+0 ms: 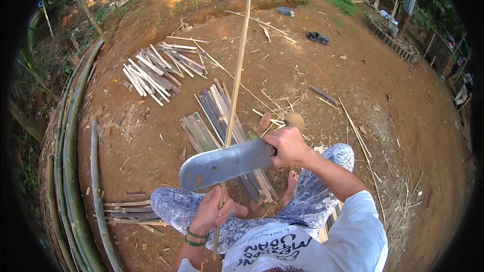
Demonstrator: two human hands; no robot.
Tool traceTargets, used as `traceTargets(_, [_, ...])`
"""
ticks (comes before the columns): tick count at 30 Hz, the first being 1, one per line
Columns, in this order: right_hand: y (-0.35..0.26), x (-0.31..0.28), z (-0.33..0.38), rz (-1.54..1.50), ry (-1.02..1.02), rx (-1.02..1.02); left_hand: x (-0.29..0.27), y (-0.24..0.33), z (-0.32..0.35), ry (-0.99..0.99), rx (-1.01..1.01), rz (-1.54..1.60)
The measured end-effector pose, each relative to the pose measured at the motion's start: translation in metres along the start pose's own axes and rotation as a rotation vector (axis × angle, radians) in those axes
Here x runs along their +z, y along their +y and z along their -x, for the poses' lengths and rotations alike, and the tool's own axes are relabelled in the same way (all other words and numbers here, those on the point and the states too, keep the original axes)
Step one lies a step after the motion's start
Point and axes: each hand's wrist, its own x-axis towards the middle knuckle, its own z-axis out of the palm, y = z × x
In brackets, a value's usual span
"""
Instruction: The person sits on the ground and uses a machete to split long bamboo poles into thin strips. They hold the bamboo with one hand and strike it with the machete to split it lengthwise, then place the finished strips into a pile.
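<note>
In my right hand (291, 147) is the handle of a wide-bladed machete (227, 163), its grey blade lying crosswise in front of me and pointing left. My left hand (214, 209) is closed around the lower part of a long thin bamboo strip (238, 70), which stands up and away from me. The blade crosses over the strip just above my left hand and hides part of it. A small curl shows on the strip at the blade's upper edge. Beyond my right hand a round brown block (294, 121) is partly hidden.
Split bamboo lies in a near bundle (201, 133) and a farther pile (156, 70). Long green bamboo poles (75, 161) run along the left. More strips (128, 213) lie by my left knee. Shavings (282, 108) and a dark bag (318, 38) are on the soil.
</note>
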Motion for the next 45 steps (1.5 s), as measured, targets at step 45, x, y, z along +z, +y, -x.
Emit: traceTargets(45, [0.053,-0.012,-0.035,0.071,0.072,0.176,0.003,-0.014,0.031,0.106,0.021,-0.137])
